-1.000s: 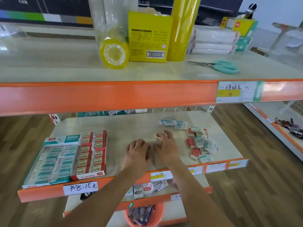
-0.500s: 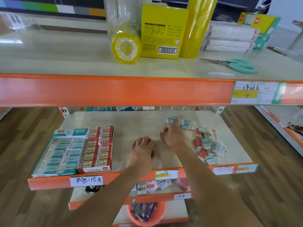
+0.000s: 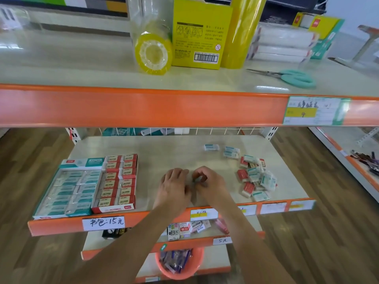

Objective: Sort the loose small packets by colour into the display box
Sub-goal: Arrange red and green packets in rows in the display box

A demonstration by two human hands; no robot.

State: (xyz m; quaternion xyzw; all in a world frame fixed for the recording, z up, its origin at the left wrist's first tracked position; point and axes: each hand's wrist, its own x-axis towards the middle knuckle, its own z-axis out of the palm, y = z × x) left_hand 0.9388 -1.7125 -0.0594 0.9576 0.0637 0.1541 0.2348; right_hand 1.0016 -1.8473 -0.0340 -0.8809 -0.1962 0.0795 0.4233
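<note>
The display box (image 3: 61,214) sits at the left of the middle shelf, with teal packets (image 3: 69,187) in its left half and red packets (image 3: 119,181) in its right half. Loose red and teal packets (image 3: 254,179) lie in a heap at the shelf's right, and a few teal ones (image 3: 230,151) lie farther back. My right hand (image 3: 207,181) is at the shelf's middle and pinches a small teal packet (image 3: 197,179) between thumb and fingers. My left hand (image 3: 174,188) rests beside it on the shelf, fingers bent downward, with nothing visible in it.
The upper shelf (image 3: 143,107) overhangs, carrying tape rolls (image 3: 152,54), a yellow box (image 3: 200,35) and teal scissors (image 3: 297,77). Below, a lower shelf holds small cartons (image 3: 184,230), and an orange bowl (image 3: 180,263) holds wrapped items. Bare shelf surface lies between the display box and the hands.
My right hand reached back to the teal packets, then drew back to the middle beside my left hand with a teal packet pinched. My left hand stayed roughly in place.
</note>
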